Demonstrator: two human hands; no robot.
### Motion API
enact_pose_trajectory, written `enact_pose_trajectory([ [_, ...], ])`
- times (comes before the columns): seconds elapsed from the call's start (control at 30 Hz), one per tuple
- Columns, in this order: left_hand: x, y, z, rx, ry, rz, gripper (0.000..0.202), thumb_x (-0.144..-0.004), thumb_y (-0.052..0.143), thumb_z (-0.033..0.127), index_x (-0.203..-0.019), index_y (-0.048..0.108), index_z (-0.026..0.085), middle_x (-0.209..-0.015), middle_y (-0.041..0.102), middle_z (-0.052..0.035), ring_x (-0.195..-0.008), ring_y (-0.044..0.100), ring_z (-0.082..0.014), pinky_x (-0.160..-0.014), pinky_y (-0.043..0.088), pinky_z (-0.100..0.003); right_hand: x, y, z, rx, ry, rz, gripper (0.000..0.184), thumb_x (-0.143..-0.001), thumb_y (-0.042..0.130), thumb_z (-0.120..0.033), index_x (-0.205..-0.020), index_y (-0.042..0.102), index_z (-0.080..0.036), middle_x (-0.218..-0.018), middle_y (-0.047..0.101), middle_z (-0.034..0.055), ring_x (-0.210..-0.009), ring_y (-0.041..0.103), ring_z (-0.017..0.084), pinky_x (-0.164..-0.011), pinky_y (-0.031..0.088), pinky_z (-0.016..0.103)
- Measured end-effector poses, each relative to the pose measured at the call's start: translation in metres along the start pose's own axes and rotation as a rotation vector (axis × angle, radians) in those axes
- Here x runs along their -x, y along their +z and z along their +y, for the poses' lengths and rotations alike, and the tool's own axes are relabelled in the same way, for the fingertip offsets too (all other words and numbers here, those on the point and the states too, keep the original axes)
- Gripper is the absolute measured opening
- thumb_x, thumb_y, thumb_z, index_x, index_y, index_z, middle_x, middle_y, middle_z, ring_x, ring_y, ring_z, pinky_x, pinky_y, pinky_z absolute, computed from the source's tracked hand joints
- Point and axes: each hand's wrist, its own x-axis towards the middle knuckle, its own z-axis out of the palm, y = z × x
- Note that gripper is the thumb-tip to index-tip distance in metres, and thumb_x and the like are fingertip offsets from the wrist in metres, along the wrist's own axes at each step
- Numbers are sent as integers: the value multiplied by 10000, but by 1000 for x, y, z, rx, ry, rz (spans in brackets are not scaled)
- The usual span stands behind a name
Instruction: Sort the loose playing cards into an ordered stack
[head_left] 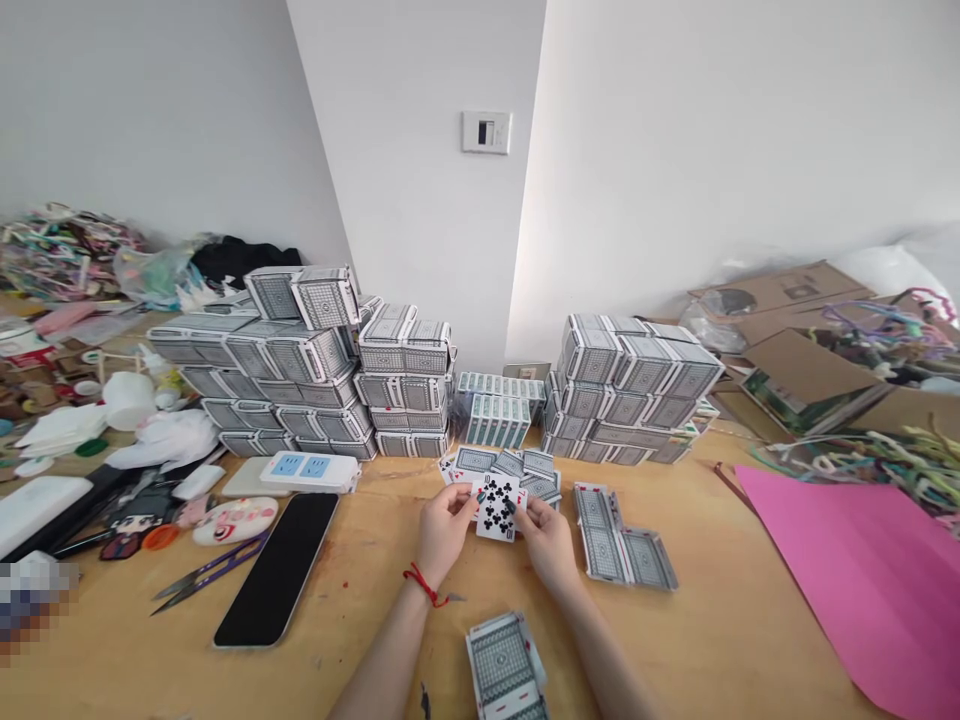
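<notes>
A ten of clubs playing card (498, 508) faces up between my two hands, with a red seven partly showing behind it at the right. My left hand (448, 520) pinches the left side, thumb on top, and a red string bracelet circles that wrist. On the other side, my right hand (546, 535) grips the right edge with its thumb over the face. Just beyond the hands lies a loose heap of cards (541, 464), mostly backs up. A folded-looking joined group of cards (622, 545) sits to the right. Nearer me rests another card piece (504, 660).
Blocks built from grey-backed cards stand in tall stacks at left (292, 350) and right (637, 385). Small card boxes (499, 418) stand between them. A phone (277, 570), thread snips (210, 572) and a power strip (311, 470) lie left. Pink paper (847, 570) covers the right side.
</notes>
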Motion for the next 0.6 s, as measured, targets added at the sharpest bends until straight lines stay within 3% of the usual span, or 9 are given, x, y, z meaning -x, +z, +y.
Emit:
enact_pose_trajectory([
  [0.3, 0, -1, 0, 10, -37, 2, 185, -631, 577, 278, -745, 604, 134, -687, 656, -42, -623, 609, -159, -596, 501, -269, 0, -1, -1, 15, -7, -9, 433, -656, 567, -460, -941, 587, -134, -850, 672, 108, -775, 616, 264, -642, 482, 334],
  [0.6, 0, 0, 6, 28, -68, 5, 160, -609, 600, 264, -704, 612, 137, -645, 656, -33, -572, 601, -153, -545, 486, -249, -2, -1, 4, 30, 18, 22, 409, -620, 581, -506, -809, 593, -143, -795, 677, 98, -714, 619, 257, -602, 483, 326],
])
